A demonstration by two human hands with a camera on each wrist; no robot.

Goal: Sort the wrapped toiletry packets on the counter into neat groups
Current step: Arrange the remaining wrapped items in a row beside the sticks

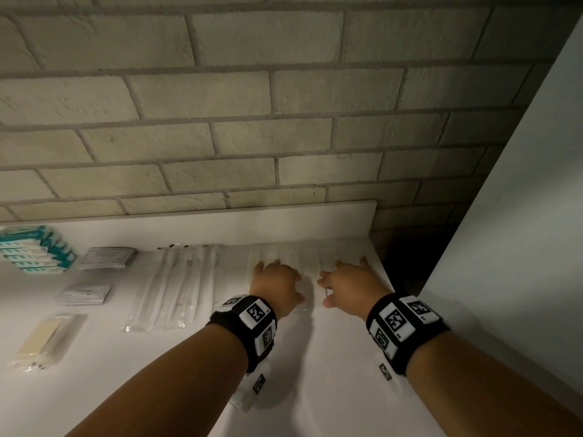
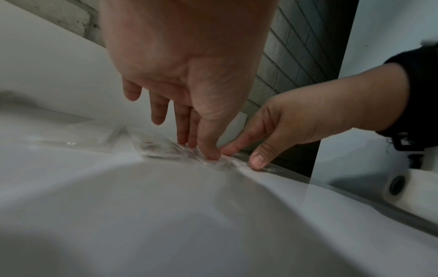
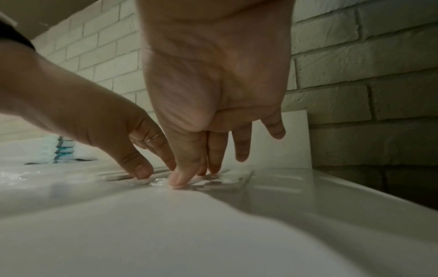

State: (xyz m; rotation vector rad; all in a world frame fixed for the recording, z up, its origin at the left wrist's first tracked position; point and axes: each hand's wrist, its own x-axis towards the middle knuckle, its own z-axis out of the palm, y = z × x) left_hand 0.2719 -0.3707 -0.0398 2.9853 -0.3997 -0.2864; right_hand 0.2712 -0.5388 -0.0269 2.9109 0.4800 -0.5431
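Note:
A row of clear-wrapped pale packets [image 1: 310, 263] lies at the back right of the white counter [image 1: 331, 357]. My left hand [image 1: 277, 283] and right hand [image 1: 350, 282] rest side by side on this row, fingers stretched out. In the left wrist view the left hand [image 2: 196, 131] presses its thumb and fingertips on the crinkled wrap [image 2: 161, 148], and the right hand [image 2: 284, 127] touches it beside. In the right wrist view the right hand [image 3: 213, 146] presses the wrap [image 3: 218, 181], with the left hand [image 3: 106, 121] next to it. Neither hand lifts a packet.
To the left lie long clear-wrapped sticks [image 1: 176, 285], two piles of grey sachets [image 1: 107, 257] [image 1: 85, 293], stacked teal-and-white boxes [image 1: 38, 250] and a pale wrapped bar [image 1: 44, 339]. The counter's right edge [image 1: 389, 279] drops into a dark gap beside a white panel [image 1: 504, 216]. A brick wall stands behind.

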